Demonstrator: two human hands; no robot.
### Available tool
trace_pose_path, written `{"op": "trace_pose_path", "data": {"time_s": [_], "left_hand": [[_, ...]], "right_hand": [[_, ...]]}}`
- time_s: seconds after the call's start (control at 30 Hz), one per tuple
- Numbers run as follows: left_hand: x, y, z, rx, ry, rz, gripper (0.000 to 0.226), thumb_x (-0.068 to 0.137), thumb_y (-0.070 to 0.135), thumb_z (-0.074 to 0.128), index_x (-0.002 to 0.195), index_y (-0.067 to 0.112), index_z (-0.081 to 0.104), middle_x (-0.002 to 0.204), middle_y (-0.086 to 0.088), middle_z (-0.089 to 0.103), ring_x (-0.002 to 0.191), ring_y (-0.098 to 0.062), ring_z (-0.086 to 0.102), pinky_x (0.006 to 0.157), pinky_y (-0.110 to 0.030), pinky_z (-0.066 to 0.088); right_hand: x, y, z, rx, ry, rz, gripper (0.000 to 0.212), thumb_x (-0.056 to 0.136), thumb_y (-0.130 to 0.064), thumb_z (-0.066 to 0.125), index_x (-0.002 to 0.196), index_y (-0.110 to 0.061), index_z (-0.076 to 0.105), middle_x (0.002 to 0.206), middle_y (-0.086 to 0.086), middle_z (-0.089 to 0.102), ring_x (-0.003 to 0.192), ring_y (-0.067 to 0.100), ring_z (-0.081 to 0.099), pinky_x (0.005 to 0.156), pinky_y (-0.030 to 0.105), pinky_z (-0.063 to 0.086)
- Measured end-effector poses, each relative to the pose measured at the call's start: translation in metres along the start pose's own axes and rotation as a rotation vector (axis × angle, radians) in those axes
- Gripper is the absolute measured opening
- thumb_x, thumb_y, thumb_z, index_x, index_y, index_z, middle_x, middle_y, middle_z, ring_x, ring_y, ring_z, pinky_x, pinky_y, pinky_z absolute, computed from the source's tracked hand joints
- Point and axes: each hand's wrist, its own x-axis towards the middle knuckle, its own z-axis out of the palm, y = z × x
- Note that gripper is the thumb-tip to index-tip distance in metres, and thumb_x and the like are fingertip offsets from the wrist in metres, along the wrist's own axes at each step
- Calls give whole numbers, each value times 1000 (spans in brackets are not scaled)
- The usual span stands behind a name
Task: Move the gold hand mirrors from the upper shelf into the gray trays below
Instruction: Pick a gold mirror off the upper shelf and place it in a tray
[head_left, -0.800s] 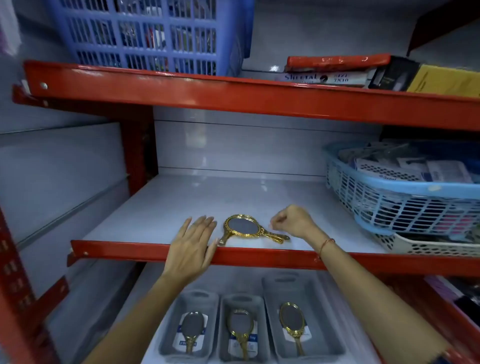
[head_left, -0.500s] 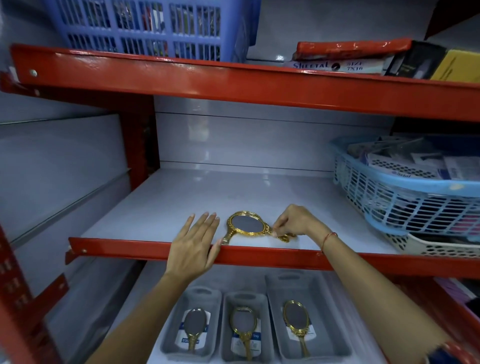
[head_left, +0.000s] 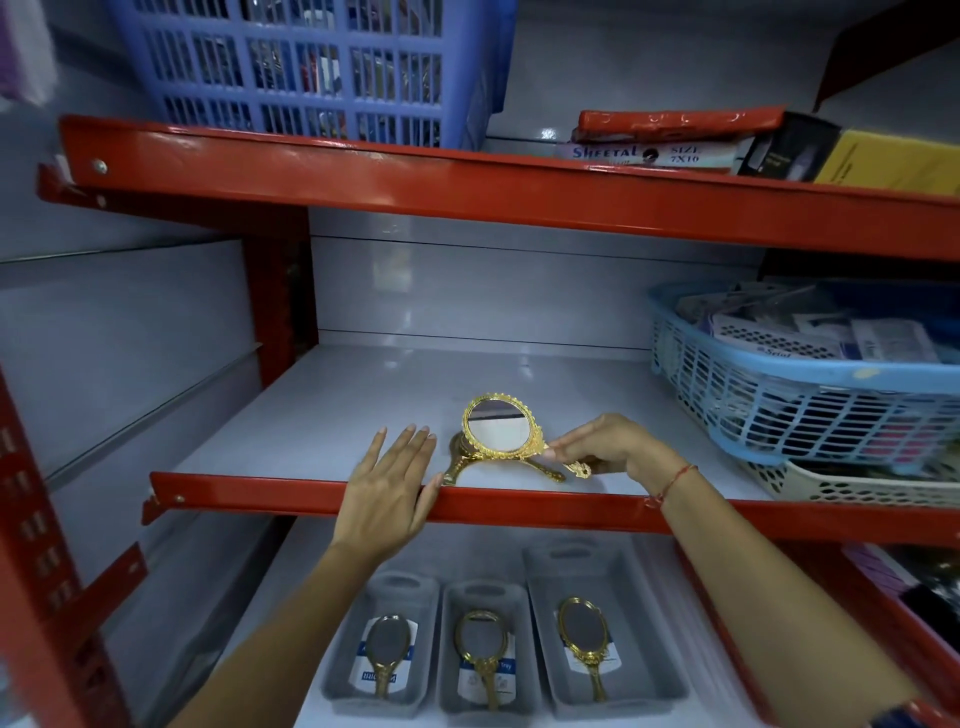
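the top gold hand mirror (head_left: 500, 427) is no longer lying flat on the upper shelf (head_left: 322, 410) as it was half a second ago: its oval head is now tipped up with the glass facing the camera, lifted by the right hand (head_left: 605, 448), whose fingertips pinch the handle. a second mirror (head_left: 457, 460) shows beneath it, flat on the shelf, so two are left to move and the pick-up of the first has begun. the lifted mirror's long axis runs from head at upper left to handle end at lower right; the lower one's handle points down-left toward the shelf edge. the left hand (head_left: 387, 491) rests open and empty, palm down on the red shelf lip. below, each of the three gray trays (head_left: 540, 571) already holds one mirror.
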Motion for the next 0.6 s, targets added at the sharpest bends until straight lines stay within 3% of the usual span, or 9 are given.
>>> {"op": "trace_pose_path", "data": {"time_s": [0.13,0.23,0.33,0.47,0.6], "left_hand": [[-5,3,-1,-4,-42,-64,69,100,48,8,137,8,50,142,-9,52,137,-21,44,117,-42,18],[-12,6,-2,-24,-36,-68,73,98,52,4,141,8,43,148,-11,44,142,-23,36,119,-42,13],[-17,8,-3,-55,-27,-74,78,96,56,0,145,7,35,153,-11,35,145,-24,27,121,-46,15],[-21,9,-5,-66,-38,-71,87,92,60,-10,147,5,30,155,-12,30,147,-24,23,122,-47,14],[-20,11,-8,-86,-41,-83,93,87,62,-15,149,6,26,157,-12,26,148,-23,19,123,-46,9]], "right_hand": [[-26,9,-9,177,-58,19,23,56,-16,87,76,-17,77,74,-2,75,76,10,66,72,22,55],[-49,28,-14,225,-99,41,27,60,-14,86,85,-15,77,80,0,77,78,10,67,74,23,56],[-71,49,-16,263,-145,78,23,69,-9,80,92,-11,75,77,1,77,67,5,71,61,19,57],[-92,84,-12,221,-174,161,40,50,-20,86,88,-16,77,77,-3,77,65,2,68,71,21,53],[-102,114,-5,198,-200,263,21,64,-15,83,84,-20,77,77,-6,77,72,4,64,70,20,51]]}}
